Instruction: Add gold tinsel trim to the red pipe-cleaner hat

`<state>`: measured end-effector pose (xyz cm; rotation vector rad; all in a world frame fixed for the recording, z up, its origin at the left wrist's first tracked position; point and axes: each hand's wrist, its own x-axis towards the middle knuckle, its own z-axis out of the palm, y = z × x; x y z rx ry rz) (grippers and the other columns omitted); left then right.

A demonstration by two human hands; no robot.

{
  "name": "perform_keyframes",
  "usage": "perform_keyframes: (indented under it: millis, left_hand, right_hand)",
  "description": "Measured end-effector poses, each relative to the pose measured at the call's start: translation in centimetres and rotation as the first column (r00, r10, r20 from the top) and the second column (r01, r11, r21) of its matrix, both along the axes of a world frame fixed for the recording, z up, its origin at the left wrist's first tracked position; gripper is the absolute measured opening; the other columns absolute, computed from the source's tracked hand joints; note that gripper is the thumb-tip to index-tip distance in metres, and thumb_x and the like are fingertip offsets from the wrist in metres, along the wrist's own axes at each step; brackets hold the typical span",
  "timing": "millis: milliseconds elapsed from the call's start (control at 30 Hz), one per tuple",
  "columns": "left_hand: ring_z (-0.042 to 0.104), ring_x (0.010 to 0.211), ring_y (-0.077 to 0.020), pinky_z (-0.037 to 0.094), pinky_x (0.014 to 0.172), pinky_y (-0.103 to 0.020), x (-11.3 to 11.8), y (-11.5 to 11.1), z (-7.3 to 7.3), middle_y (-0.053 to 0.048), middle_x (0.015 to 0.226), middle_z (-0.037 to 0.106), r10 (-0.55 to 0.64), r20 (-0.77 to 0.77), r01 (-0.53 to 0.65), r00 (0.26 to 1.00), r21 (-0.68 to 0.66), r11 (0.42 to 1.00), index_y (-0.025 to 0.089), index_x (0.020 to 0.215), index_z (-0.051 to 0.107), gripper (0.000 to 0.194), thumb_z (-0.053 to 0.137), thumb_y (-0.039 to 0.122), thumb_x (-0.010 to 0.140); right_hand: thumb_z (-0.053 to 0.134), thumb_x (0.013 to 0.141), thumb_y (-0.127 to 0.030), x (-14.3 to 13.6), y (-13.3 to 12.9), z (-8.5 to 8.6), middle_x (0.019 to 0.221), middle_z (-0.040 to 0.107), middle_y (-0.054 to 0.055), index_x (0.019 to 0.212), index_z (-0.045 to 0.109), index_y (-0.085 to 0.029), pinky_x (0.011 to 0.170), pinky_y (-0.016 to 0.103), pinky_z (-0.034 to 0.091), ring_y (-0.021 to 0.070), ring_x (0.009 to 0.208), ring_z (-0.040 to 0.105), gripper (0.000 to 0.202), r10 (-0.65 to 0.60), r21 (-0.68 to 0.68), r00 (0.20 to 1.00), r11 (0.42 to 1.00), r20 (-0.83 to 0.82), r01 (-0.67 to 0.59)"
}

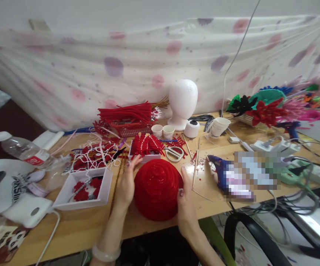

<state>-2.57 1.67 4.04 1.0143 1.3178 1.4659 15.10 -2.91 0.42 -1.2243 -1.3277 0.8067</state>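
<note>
A red dome-shaped piece (158, 190), fuzzy and coiled like wound chenille stem, rests at the table's front edge. Along its left side lies my left hand (127, 183), fingers pointing away from me. My right hand (187, 205) cups the opposite side, so the dome is held between both palms. Just behind it, a bunch of short red chenille pieces with beads (146, 145) fills a white box. White-handled scissors (174, 153) lie right of that box, and thin wooden sticks (196, 162) are beside them. A blue glue gun (218, 168) lies to the right, partly pixelated.
An open white box (104, 197) with red flowers is at left, below tangled pearl strings (104, 157). A plastic bottle (24, 151) lies beyond. At the back stand a foam head (183, 101), paper cups (168, 132) and a red basket (129, 129). Cables and chenille flowers (268, 111) crowd the right.
</note>
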Motion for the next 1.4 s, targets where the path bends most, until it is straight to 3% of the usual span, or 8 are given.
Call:
perform_keyframes:
  millis: [167, 333, 433, 567, 833, 1100, 1233, 1400]
  left_hand:
    - [0.044, 0.140, -0.0232, 0.021, 0.122, -0.037, 2.1, -0.7, 1.2, -0.007, 0.130, 0.068, -0.044, 0.084, 0.044, 0.995, 0.001, 0.999, 0.022, 0.113, 0.074, 0.038, 0.049, 0.045, 0.095]
    - [0.051, 0.132, -0.0284, 0.024, 0.121, -0.042, 0.2, -3.2, 2.8, -0.007, 0.127, 0.069, 0.026, -0.219, -0.032, 0.975, -0.026, 0.999, 0.025, 0.115, 0.073, 0.044, 0.045, 0.052, 0.094]
    - [0.055, 0.127, -0.0315, 0.028, 0.119, -0.047, -0.4, -3.7, 2.1, -0.008, 0.121, 0.071, 0.084, -0.257, -0.098, 0.963, -0.042, 0.994, 0.026, 0.113, 0.074, 0.052, 0.041, 0.061, 0.093]
    - [0.043, 0.140, -0.0289, 0.023, 0.122, -0.042, 1.8, -3.7, 0.9, -0.008, 0.133, 0.066, -0.108, -0.104, 0.104, 0.989, -0.040, 0.994, 0.024, 0.116, 0.073, 0.059, 0.039, 0.066, 0.092]
    - [0.037, 0.144, -0.0257, 0.020, 0.123, -0.036, 2.0, -4.7, 4.9, -0.006, 0.143, 0.058, 0.028, -0.208, -0.010, 0.978, 0.091, 0.996, 0.025, 0.127, 0.066, 0.061, 0.039, 0.066, 0.093]
    - [0.027, 0.150, -0.0260, 0.016, 0.124, -0.045, 2.2, -2.7, 0.0, -0.012, 0.155, 0.044, -0.069, -0.213, 0.054, 0.975, -0.073, 0.996, 0.016, 0.141, 0.050, 0.072, 0.026, 0.067, 0.094]
    - [0.015, 0.153, -0.0269, 0.010, 0.126, -0.045, 3.9, -3.4, 0.6, -0.010, 0.160, 0.035, -0.071, -0.187, 0.053, 0.980, -0.099, 0.994, 0.020, 0.143, 0.048, 0.075, 0.033, 0.071, 0.090]
    - [0.017, 0.152, -0.0267, 0.007, 0.125, -0.045, 2.0, -3.8, 0.7, -0.010, 0.159, 0.037, -0.060, -0.133, 0.040, 0.989, -0.144, 0.989, 0.019, 0.140, 0.052, 0.079, 0.027, 0.075, 0.089]
  right_hand:
    - [0.029, 0.101, -0.056, -0.9, 1.4, 0.3, 0.158, 0.038, 0.003, 0.153, 0.033, -0.033, 0.123, 0.061, 0.009, 0.0295, 0.152, 0.016, 0.057, 0.127, 0.016, 0.991, 0.992, 0.052, -0.128]
    - [0.044, 0.098, -0.054, 2.2, 2.4, 2.4, 0.159, 0.036, -0.001, 0.148, 0.043, -0.035, 0.124, 0.058, 0.009, 0.0291, 0.152, 0.018, 0.054, 0.109, 0.111, 0.992, 0.987, 0.062, -0.116]
    - [0.040, 0.099, -0.053, 3.3, 0.6, 1.8, 0.159, 0.036, 0.001, 0.149, 0.041, -0.034, 0.122, 0.060, 0.012, 0.0307, 0.150, 0.022, 0.054, -0.094, 0.114, 0.995, 0.989, -0.040, 0.098]
    - [0.042, 0.096, -0.058, 2.2, -1.5, 0.5, 0.154, 0.044, 0.005, 0.148, 0.043, -0.031, 0.121, 0.060, 0.016, 0.0342, 0.147, 0.029, 0.059, 0.015, -0.051, 0.997, 0.999, -0.074, -0.019]
    - [0.035, 0.100, -0.057, 1.9, 3.4, 5.5, 0.145, 0.056, 0.001, 0.137, 0.058, -0.032, 0.119, 0.051, 0.029, 0.0292, 0.140, 0.043, 0.050, 0.148, 0.165, 0.988, 0.977, -0.041, -0.139]
    - [0.040, 0.099, -0.055, 1.3, 1.5, 0.2, 0.157, 0.041, 0.006, 0.152, 0.037, -0.026, 0.123, 0.054, 0.019, 0.0288, 0.149, 0.027, 0.061, 0.040, 0.038, 0.998, 0.999, -0.053, -0.038]
    - [0.040, 0.098, -0.056, 1.0, 1.7, 0.0, 0.155, 0.044, 0.005, 0.149, 0.042, -0.028, 0.124, 0.054, 0.017, 0.0283, 0.150, 0.026, 0.058, 0.054, 0.015, 0.998, 0.998, -0.032, -0.053]
    - [0.030, 0.100, -0.057, 4.0, 2.8, 1.1, 0.154, 0.045, 0.004, 0.140, 0.055, -0.026, 0.124, 0.051, 0.018, 0.0253, 0.149, 0.029, 0.056, 0.004, 0.071, 0.988, 0.997, -0.153, 0.007]
